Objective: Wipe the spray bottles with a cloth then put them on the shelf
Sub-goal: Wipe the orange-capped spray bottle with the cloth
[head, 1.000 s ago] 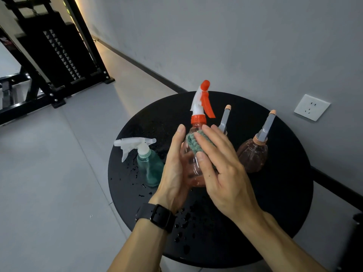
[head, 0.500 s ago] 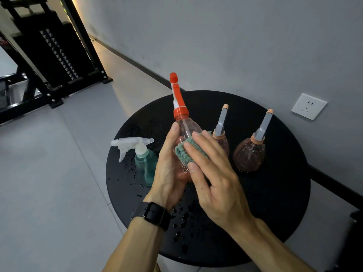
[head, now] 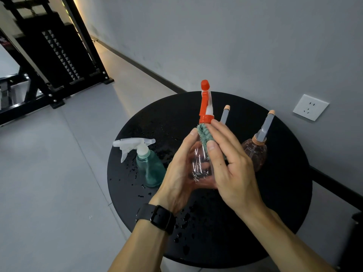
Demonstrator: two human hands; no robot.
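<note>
A clear bottle with an orange spray head (head: 198, 163) is held up over the round black table (head: 284, 193). My left hand (head: 176, 173) grips its body from the left. My right hand (head: 229, 163) presses a green cloth (head: 204, 134) against the bottle's shoulder, thumb and fingers curled round the cloth. A teal bottle with a white trigger (head: 151, 167) stands on the table to the left. A brown bottle with a grey nozzle (head: 257, 152) stands to the right; another grey nozzle (head: 225, 114) shows behind my right hand, its bottle hidden.
Water drops lie on the table near the front and left. A black metal shelf rack (head: 49, 55) stands on the floor at the far left. A grey wall with a white socket (head: 310, 107) rises right behind the table.
The orange-headed bottle has turned in my left hand and now stands more upright. My right hand has slid the cloth up to the bottle's shoulder.
</note>
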